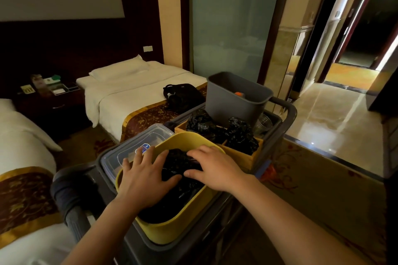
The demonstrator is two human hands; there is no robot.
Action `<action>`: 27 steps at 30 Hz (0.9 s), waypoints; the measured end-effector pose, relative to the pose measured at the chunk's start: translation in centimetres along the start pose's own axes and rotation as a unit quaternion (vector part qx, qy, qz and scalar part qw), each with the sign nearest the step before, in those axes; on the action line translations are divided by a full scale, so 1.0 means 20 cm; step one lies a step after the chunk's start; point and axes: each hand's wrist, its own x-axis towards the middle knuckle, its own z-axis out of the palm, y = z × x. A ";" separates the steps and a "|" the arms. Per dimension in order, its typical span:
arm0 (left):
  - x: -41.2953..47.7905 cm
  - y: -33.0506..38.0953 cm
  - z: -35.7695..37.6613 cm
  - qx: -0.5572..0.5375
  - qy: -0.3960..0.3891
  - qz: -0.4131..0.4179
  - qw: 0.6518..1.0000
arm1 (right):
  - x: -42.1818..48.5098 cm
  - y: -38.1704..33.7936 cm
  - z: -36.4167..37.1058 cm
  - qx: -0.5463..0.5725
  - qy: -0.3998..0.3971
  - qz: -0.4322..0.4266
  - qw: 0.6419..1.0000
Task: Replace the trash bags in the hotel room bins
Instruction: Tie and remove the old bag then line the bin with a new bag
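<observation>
At lower centre, a smooth, round-cornered yellow bin [172,228] sits on a grey plastic cart [289,114], with a crinkled, glossy black trash bag [176,161] bunched in its mouth. The left hand [142,178] lies flat on the bag, fingers splayed and straight. The right hand [215,168] grasps the bag's folds, fingers curled and thumb tucked under. Behind stand a clear lidded plastic container [129,148], a wooden box [241,156] holding 2 crumpled black bags [241,133], and a matte grey bin [232,101].

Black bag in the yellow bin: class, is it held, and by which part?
The right hand seems to pinch the black bag at its bunched top; the left hand rests flat.
</observation>
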 end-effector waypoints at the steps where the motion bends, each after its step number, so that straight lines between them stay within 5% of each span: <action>1: 0.00 0.02 0.00 -0.003 0.001 -0.016 1.000 | 0.00 0.01 -0.01 0.001 0.002 -0.004 1.000; 27: 0.13 0.14 0.08 -0.047 0.000 -0.139 0.989 | 0.37 0.36 -0.18 0.027 0.061 0.021 0.998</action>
